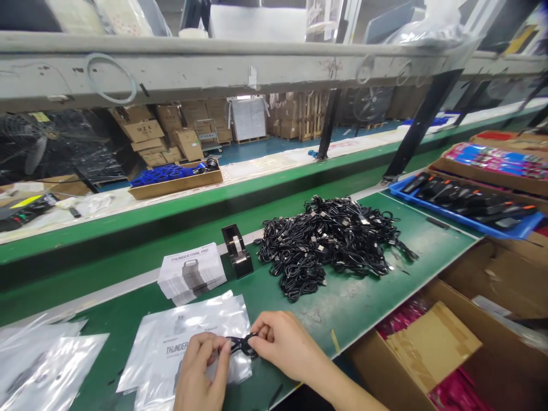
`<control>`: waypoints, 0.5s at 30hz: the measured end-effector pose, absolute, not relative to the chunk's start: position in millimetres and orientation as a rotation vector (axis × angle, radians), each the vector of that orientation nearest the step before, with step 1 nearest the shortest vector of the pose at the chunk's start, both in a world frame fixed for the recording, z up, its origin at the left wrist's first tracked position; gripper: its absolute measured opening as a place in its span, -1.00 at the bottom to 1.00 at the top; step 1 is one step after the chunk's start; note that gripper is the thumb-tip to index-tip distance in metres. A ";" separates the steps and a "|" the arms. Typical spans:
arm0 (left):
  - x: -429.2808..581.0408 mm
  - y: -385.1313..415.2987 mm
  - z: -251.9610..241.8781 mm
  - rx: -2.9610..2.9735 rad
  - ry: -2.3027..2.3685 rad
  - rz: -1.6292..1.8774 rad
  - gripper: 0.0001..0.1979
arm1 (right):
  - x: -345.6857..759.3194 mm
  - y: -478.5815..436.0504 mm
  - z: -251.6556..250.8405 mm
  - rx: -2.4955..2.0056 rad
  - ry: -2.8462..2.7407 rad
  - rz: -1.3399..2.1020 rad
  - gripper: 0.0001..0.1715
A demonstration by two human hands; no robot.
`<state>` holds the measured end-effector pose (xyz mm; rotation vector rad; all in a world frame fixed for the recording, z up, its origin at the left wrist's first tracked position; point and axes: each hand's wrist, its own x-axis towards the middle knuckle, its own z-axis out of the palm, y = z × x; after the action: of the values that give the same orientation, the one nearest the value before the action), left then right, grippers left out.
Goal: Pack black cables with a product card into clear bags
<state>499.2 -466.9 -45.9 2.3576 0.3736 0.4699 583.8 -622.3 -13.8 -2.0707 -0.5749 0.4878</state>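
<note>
Between my two hands, above the table's near edge, is a small bundled black cable (244,345). The fingertips of my left hand (204,365) pinch its left end. My right hand (278,345) grips the other end, fingers curled round it. Beneath and behind the hands lie printed clear plastic bags (188,319) in a flat stack. A large heap of coiled black USB cables (329,240) spreads over the green table (342,308) ahead and to the right. Part of the held cable is hidden by my fingers.
A stack of printed leaflets (192,274) stands beside a black tape dispenser (237,251). More plastic bags (51,365) lie left. At the right are a blue tray (520,229) of black devices and an open carton (505,354). A cardboard tray (180,187) with blue items sits behind.
</note>
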 end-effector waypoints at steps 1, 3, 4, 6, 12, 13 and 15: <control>498.5 -467.5 -44.9 2.360 0.356 0.472 -0.78 | 583.8 -617.2 -12.4 -2.064 -0.573 0.490 -0.86; 497.3 -467.2 -43.0 2.367 0.334 0.471 -0.79 | 584.0 -607.1 -11.4 -2.043 -0.600 0.495 -0.85; 496.7 -466.1 -41.7 2.371 0.330 0.469 -0.80 | 584.2 -602.3 -11.3 -2.024 -0.638 0.503 -0.83; 495.8 -461.4 -37.5 2.365 0.354 0.483 -0.79 | 585.3 -593.7 -10.5 -1.971 -0.744 0.562 -0.75; 494.6 -431.8 -3.1 2.211 0.631 0.609 -0.70 | 600.5 -561.0 18.9 -1.736 -1.122 0.647 -0.68; 494.0 -425.8 4.2 2.170 0.686 0.645 -0.68 | 604.4 -552.7 28.5 -1.739 -1.218 0.611 -0.72; 492.2 -413.4 16.8 2.047 0.771 0.706 -0.65 | 611.8 -535.2 50.3 -1.771 -1.407 0.541 -0.79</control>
<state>492.2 -413.4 16.8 2.0470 0.7708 0.7064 611.8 -535.2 50.3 -1.7707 -1.4068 0.5411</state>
